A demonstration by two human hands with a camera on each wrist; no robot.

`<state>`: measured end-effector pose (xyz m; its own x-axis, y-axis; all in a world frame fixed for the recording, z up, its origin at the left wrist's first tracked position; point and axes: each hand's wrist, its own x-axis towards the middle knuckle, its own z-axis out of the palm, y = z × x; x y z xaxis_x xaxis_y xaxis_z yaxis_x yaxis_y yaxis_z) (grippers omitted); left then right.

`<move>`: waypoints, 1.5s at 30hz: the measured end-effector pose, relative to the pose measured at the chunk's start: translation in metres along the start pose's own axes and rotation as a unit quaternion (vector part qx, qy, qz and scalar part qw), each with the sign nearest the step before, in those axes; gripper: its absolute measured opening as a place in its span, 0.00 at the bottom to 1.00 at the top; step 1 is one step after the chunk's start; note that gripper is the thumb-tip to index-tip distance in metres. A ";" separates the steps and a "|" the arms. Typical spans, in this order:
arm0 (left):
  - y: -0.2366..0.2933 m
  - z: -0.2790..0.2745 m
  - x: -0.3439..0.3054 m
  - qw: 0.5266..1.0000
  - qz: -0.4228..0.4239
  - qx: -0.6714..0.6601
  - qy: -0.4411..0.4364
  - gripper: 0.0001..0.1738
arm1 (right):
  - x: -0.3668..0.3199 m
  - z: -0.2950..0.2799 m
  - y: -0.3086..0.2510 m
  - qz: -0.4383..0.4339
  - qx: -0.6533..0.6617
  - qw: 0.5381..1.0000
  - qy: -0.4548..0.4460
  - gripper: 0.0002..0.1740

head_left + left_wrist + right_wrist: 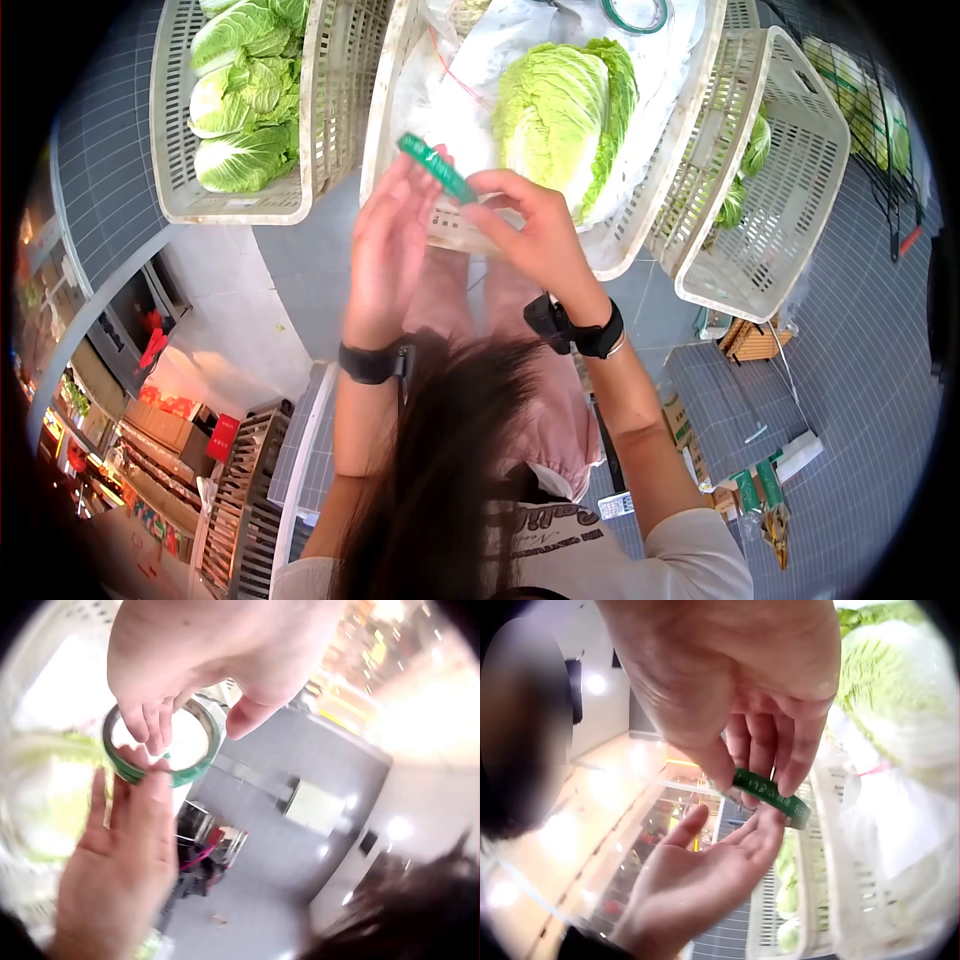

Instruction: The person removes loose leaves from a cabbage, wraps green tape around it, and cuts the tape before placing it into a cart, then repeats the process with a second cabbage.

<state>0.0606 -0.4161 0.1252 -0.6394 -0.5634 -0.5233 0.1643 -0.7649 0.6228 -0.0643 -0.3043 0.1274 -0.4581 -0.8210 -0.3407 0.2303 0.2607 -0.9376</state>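
A narrow roll of green tape (437,168) is held up over the front of a pale plastic crate (395,85). My right hand (532,228) pinches one side of the roll between thumb and fingers. Beside it, my left hand (388,235) has its fingers extended, the fingertips right at the roll. In the left wrist view, the left fingers overlap the hole of the tape ring (206,761). A large napa cabbage (550,110) lies in the crate on white plastic sheeting (455,115), just beyond the right hand.
Another green tape ring (645,29) lies at the crate's far end. To the left stands a crate (240,212) of several cabbages (245,100); to the right, another crate (735,295) with some cabbage (735,200). A yellow-handled tool (775,530) is at lower right.
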 end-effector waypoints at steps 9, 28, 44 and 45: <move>-0.016 -0.002 -0.011 0.824 0.152 0.540 -0.077 0.19 | 0.010 0.004 -0.012 0.132 0.353 0.925 0.045 0.11; 0.002 0.006 0.002 0.941 -0.007 0.326 -0.091 0.16 | 0.012 -0.001 -0.003 -0.009 0.093 0.978 0.187 0.14; 0.011 0.006 -0.001 0.950 -0.095 0.262 -0.139 0.27 | 0.021 0.009 -0.014 -0.149 -0.176 0.971 0.060 0.11; 0.011 0.006 -0.001 0.954 -0.088 0.248 -0.141 0.28 | 0.022 0.009 -0.012 -0.159 -0.192 0.967 0.054 0.11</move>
<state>0.0586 -0.4225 0.1359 -0.8122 -0.2802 -0.5117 -0.2953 -0.5590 0.7748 -0.0689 -0.3298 0.1320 -0.5453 -0.8381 -0.0174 -0.2630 0.1908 -0.9458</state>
